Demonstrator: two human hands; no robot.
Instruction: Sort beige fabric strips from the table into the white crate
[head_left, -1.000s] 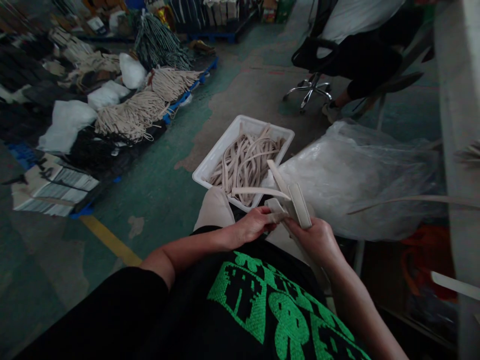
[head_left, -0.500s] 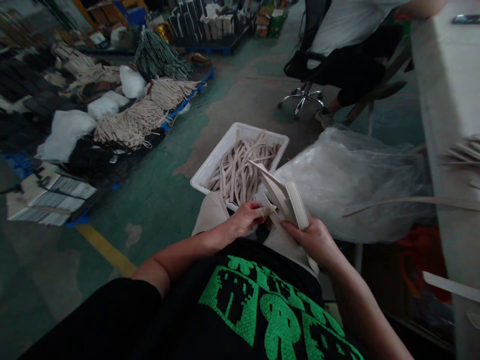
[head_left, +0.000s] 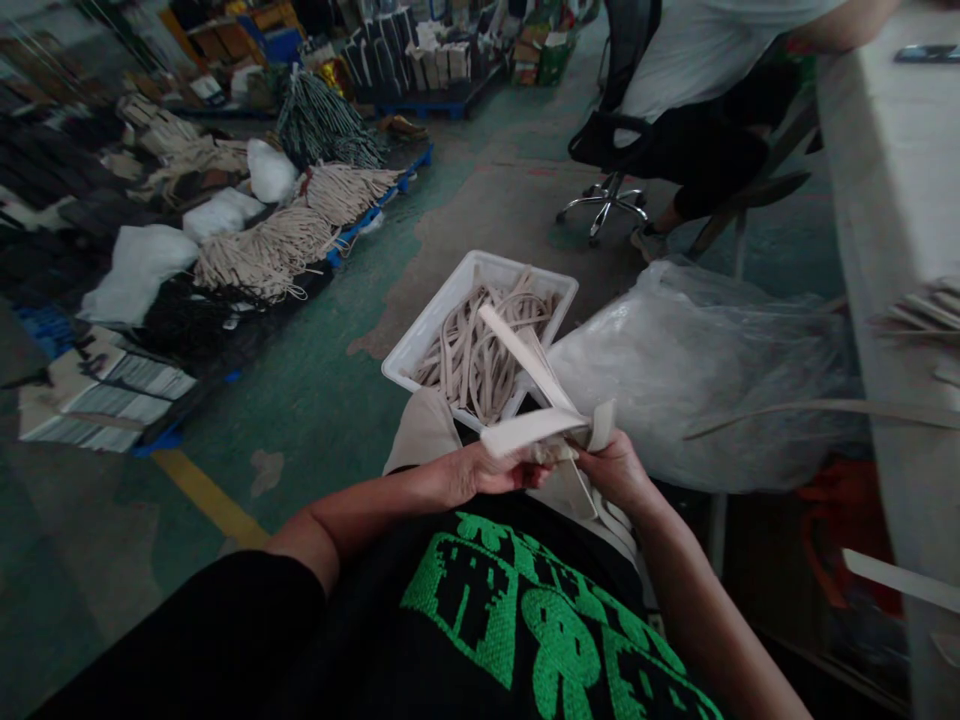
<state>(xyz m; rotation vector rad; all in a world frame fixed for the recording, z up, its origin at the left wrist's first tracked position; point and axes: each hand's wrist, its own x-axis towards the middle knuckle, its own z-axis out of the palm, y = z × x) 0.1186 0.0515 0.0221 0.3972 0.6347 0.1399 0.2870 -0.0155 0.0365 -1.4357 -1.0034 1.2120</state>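
Observation:
Over my lap, my left hand (head_left: 499, 470) has its fingers closed around a cream strap (head_left: 536, 430), whose flat end sticks out to the left above the knuckles. Close beside it, my right hand (head_left: 613, 470) grips the same bundle of cream strap where the pieces cross. One long end (head_left: 517, 345) points forward over a white plastic bin (head_left: 420, 330). Another length hangs down between the hands. Whether it is one strap or more, I cannot tell. Inside the bin lies a tangle of beige straps (head_left: 469, 350).
Clear plastic sheeting (head_left: 675, 370) bulges right of the bin, beside a long table (head_left: 862, 200) with straps over its edge. A person (head_left: 697, 70) sits on a wheeled chair (head_left: 611, 140) ahead. Pallets to the left carry bundled cords (head_left: 262, 250), white bags (head_left: 142, 270) and stacked boards (head_left: 112, 390).
My hands have come closer together and slightly lower. The strap ends have swung: one now lies leftward over my left hand, another stretches further over the bin.

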